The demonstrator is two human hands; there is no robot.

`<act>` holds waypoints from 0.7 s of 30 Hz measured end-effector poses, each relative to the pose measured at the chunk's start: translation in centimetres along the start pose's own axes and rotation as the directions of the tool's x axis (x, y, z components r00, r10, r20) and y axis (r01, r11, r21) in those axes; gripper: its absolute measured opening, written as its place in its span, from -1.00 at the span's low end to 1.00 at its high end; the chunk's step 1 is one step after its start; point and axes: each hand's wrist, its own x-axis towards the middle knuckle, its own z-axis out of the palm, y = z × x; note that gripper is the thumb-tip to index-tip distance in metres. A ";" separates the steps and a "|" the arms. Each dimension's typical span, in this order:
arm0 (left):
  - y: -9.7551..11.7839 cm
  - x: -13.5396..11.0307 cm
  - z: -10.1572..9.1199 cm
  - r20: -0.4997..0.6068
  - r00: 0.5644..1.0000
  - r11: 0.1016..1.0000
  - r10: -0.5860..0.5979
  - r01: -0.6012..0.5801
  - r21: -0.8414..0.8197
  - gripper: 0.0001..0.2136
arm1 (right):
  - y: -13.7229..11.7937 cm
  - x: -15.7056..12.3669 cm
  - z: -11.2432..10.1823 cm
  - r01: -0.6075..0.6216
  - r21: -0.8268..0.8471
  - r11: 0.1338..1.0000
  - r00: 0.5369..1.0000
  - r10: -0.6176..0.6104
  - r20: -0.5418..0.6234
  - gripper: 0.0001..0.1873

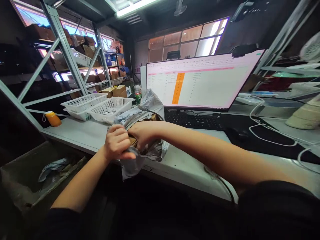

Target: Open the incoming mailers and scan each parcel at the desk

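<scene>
A grey plastic mailing bag (152, 103) lies at the front edge of the white table, its mouth turned toward me. My left hand (117, 142) is closed round the edge of the bag's opening. Inside that mouth is my right hand (142, 132), its fingers reaching down and mostly hidden. Brown cardboard (133, 141) shows in the bag beside the right fingers; whether they grip it cannot be made out. Part of the bag hangs below the table edge.
White perforated baskets (111, 108) stand behind the bag, one holding small items. A monitor (200, 83), keyboard (192, 120) and mouse (238, 132) are to the right. An orange bottle (53, 119) stands left. Below left, a bin (22, 176) contains plastic scraps.
</scene>
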 end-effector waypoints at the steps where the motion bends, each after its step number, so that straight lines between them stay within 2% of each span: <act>1: 0.2 -0.3 -0.5 0.022 1.000 1.000 0.017 -0.018 0.019 -0.45 | 0.1 0.2 0.0 0.008 0.024 1.000 1.000 -0.008 -0.004 -0.25; 4: 0.0 -2.8 -2.1 0.076 0.997 0.994 -0.005 -0.003 0.111 -0.49 | 0.2 0.1 0.4 0.041 0.047 0.998 0.996 -0.037 -0.081 0.00; 7: -1.0 -7.4 -2.6 0.095 0.990 0.982 -0.102 0.085 0.168 -0.59 | -0.1 -0.3 1.2 0.050 0.034 0.998 0.987 -0.044 -0.155 0.06; 10: -2.5 -11.7 -1.3 0.008 0.967 0.951 -0.256 0.250 0.181 -0.71 | -0.6 -0.6 2.1 0.025 0.012 1.000 0.975 -0.022 -0.222 0.02; 12: -3.3 -13.4 0.2 -0.039 0.920 0.912 -0.391 0.393 0.117 -0.72 | -0.7 -1.0 2.5 0.032 0.001 0.999 0.968 -0.031 -0.249 -0.02; 13: -3.5 -13.7 1.1 -0.035 0.866 0.866 -0.498 0.499 0.025 -0.71 | -0.8 -1.2 2.6 0.046 0.003 0.999 0.965 -0.044 -0.259 -0.05; 14: -3.5 -13.8 1.9 -0.008 0.792 0.790 -0.610 0.608 -0.085 -0.68 | -0.7 -1.4 2.7 0.063 0.012 0.998 0.962 -0.058 -0.266 -0.08; 15: -3.4 -13.6 2.6 0.046 0.676 0.654 -0.736 0.726 -0.213 -0.63 | -0.6 -1.6 2.6 0.080 0.029 0.996 0.961 -0.069 -0.269 -0.10; 16: -3.2 -13.3 3.2 0.108 0.512 0.450 -0.852 0.822 -0.349 -0.58 | -0.5 -1.8 2.6 0.091 0.052 0.995 0.959 -0.074 -0.274 -0.13; 17: -2.8 -13.0 3.8 0.140 0.417 0.340 -0.898 0.859 -0.383 -0.54 | -0.3 -2.0 2.5 0.099 0.077 0.992 0.957 -0.074 -0.282 -0.14; 19: -1.6 -12.4 4.5 0.194 0.280 0.181 -0.940 0.893 -0.411 -0.51 | 0.2 -2.1 2.3 0.121 0.128 0.984 0.948 -0.076 -0.309 -0.21; 21: -0.1 -12.2 4.9 0.222 0.183 0.073 -0.958 0.901 -0.427 -0.56 | 0.7 -2.1 2.3 0.141 0.180 0.974 0.930 -0.069 -0.360 -0.35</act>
